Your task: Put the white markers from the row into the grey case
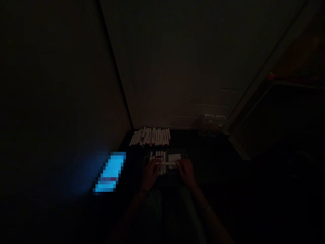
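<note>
A white marker (pixel 168 163) lies crosswise between my two hands, one end in each. My left hand (pixel 151 171) pinches its left end, and my right hand (pixel 186 171) grips the right end. Just beneath is an open dark case (pixel 186 155). Its left part holds several white markers (pixel 164 169) side by side, some with coloured bands. A pale square piece (pixel 174 157), perhaps paper, sits in its right part. Dim light hides the finer details of my fingers.
Behind the case, a row of several white markers (pixel 152 136) lies on the dark table (pixel 215 162). Two clear containers with handles (pixel 212 125) stand at the back right near the wall (pixel 172 67). A bright blue screen (pixel 110 173), blurred into blocks, glows at the left.
</note>
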Available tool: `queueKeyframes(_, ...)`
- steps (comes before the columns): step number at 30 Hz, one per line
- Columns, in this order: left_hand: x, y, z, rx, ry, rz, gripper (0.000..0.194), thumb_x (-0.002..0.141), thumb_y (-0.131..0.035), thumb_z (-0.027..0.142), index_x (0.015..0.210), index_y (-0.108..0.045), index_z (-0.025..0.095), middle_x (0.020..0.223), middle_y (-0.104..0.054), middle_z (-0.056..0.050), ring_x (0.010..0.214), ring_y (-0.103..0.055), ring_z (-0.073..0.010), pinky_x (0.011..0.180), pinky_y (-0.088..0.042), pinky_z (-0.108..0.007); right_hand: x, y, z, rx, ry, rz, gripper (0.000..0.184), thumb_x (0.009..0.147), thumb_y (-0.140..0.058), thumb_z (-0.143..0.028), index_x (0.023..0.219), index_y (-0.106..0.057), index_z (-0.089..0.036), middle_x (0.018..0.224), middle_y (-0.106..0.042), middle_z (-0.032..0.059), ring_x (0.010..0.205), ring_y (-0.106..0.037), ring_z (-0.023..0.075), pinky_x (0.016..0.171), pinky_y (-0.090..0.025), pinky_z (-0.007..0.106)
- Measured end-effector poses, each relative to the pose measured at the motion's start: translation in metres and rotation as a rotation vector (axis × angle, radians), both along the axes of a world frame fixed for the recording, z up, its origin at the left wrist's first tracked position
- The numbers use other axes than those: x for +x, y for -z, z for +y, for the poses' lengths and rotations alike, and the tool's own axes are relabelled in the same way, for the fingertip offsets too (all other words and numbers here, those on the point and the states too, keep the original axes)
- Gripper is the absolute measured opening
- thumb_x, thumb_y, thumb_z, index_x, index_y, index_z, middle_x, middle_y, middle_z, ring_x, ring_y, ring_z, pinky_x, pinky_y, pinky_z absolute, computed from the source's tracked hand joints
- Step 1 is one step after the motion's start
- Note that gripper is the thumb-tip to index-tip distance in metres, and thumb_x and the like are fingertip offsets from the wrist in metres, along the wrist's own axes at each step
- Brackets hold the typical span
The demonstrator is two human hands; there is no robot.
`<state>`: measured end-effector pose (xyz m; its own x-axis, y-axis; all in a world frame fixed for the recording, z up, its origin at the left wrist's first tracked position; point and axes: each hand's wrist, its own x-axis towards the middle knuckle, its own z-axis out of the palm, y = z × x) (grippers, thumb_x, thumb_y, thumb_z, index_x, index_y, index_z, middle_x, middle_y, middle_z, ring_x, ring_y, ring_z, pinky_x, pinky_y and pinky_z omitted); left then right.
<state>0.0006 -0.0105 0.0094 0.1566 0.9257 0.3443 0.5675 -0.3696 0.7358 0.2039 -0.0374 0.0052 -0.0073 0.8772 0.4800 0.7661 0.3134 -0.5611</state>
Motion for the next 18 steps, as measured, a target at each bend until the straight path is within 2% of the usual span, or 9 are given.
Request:
queueKeyframes(7, 0.0006, 0.0016, 0.0002, -0.022, -0.013, -0.031, 0.024, 0.084, -0.04, 0.034, 0.099, -0.056, 0.023, 0.102, -0.061, -0.003, 0.087, -0.059, -0.0161, 0.078, -0.046, -0.029, -0.0008, -0.0024, -0.0018, -0.015, 0.001, -0.036, 0.021, 0.09, -0.039, -0.033, 0.095, -0.057, -0.022, 0.094, -0.06, 0.0041, 0.093, -0.049, 0.0192, 0.083, -0.033, 0.033)
queueKeyframes(14, 0.001, -0.0011, -0.0005, -0.012, -0.004, -0.036, 0.026, 0.084, -0.038, 0.034, 0.099, -0.057, 0.023, 0.104, -0.062, -0.003, 0.096, -0.057, -0.0171, 0.083, -0.044, -0.03, 0.0, 0.0018, 0.0001, -0.001, 0.014, -0.001, 0.022, 0.09, -0.039, -0.033, 0.094, -0.057, -0.022, 0.093, -0.06, 0.0044, 0.091, -0.05, 0.0186, 0.082, -0.034, 0.033)
queueKeyframes(18, 0.0002, -0.0001, -0.0002, -0.022, 0.002, -0.029, 0.026, 0.084, -0.039, 0.034, 0.098, -0.057, 0.023, 0.102, -0.062, -0.002, 0.093, -0.058, -0.0166, 0.082, -0.045, -0.029, 0.0008, 0.0027, -0.0001, -0.004, 0.016, 0.007, 0.021, 0.09, -0.039, -0.032, 0.093, -0.057, -0.022, 0.093, -0.06, 0.0044, 0.092, -0.05, 0.0185, 0.082, -0.034, 0.032)
